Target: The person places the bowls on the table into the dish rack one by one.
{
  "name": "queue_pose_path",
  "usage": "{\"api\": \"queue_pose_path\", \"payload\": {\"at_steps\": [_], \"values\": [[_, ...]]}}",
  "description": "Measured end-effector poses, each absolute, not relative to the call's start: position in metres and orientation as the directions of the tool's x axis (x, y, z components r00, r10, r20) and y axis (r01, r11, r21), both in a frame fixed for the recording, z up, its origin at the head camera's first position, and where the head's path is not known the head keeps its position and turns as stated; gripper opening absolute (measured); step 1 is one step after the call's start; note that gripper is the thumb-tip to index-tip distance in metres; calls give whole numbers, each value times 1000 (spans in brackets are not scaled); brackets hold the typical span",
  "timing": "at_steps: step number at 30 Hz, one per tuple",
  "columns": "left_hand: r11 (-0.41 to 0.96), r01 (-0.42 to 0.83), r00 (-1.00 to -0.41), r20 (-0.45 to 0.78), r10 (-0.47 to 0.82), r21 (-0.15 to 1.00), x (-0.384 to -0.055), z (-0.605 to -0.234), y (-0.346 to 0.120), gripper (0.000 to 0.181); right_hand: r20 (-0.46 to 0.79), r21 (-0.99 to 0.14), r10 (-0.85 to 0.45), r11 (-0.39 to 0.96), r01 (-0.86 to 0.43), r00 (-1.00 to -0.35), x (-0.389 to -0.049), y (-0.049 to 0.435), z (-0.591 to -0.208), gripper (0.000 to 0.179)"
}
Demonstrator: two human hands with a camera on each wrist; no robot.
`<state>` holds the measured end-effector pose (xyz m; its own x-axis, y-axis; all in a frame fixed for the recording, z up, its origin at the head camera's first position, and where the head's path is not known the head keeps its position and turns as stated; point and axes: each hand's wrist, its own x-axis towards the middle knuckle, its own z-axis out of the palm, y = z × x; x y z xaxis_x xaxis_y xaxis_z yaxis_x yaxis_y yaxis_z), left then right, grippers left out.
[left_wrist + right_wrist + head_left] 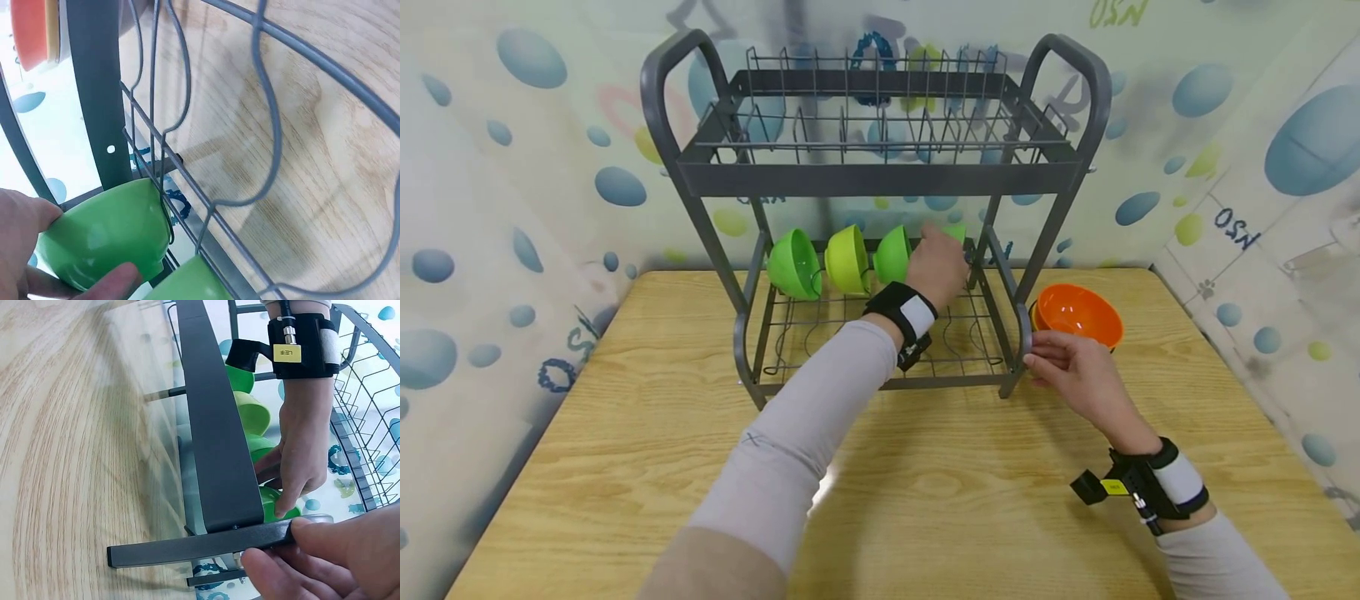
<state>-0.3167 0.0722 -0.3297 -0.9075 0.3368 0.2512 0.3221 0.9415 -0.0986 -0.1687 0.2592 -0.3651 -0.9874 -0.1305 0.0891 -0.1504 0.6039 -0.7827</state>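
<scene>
A grey two-tier dish rack (880, 179) stands on the table. My left hand (937, 268) reaches into its lower tier and grips a green bowl (109, 228) at the right end of the row, thumb on one side and fingers on the other. That bowl is tipped on its side against the wire dividers, mostly hidden by my hand in the head view. Left of it stand another green bowl (892, 255), a yellow-green bowl (846, 260) and a further green bowl (792, 267). My right hand (1078, 379) pinches the rack's right front side bar (250, 537).
Right of the rack, behind my right hand, an orange bowl (1081, 312) sits stacked with a yellow-rimmed one. The upper tier's wire dividers (880, 125) overhang the lower row. A patterned wall covering (535, 150) rises close behind the rack. Wooden tabletop (940, 492) extends in front.
</scene>
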Motion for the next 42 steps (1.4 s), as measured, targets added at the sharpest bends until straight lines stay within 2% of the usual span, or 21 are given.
{"api": "queue_pose_path", "payload": {"at_steps": [6,15,17,22,27,36,40,42], "values": [[950,308,-926,216,310,-44,-316,-324,72,49,88,-787,-136,598,-153,-987,-169,259,-364,38],[952,305,-938,165,304,-22,-316,-318,70,60,85,-787,-133,599,-148,-988,-169,258,-360,39],[952,301,-945,151,291,50,-314,-316,70,61,87,-785,-132,601,-150,-987,-169,258,-359,39],[914,255,-967,107,232,316,-310,-313,68,59,91,-780,-133,607,-153,-987,-169,259,-358,39],[881,248,-968,76,238,402,-310,-313,64,57,79,-778,-130,612,-143,-988,-169,260,-359,39],[783,377,-901,-1,435,494,-305,-309,44,57,78,-782,-130,606,-142,-988,-168,260,-365,37],[709,433,-845,-22,534,557,-292,-299,29,46,82,-790,-133,595,-145,-988,-168,260,-366,37],[659,446,-811,-37,583,605,-285,-295,20,52,86,-792,-136,592,-151,-987,-168,261,-365,37]]}}
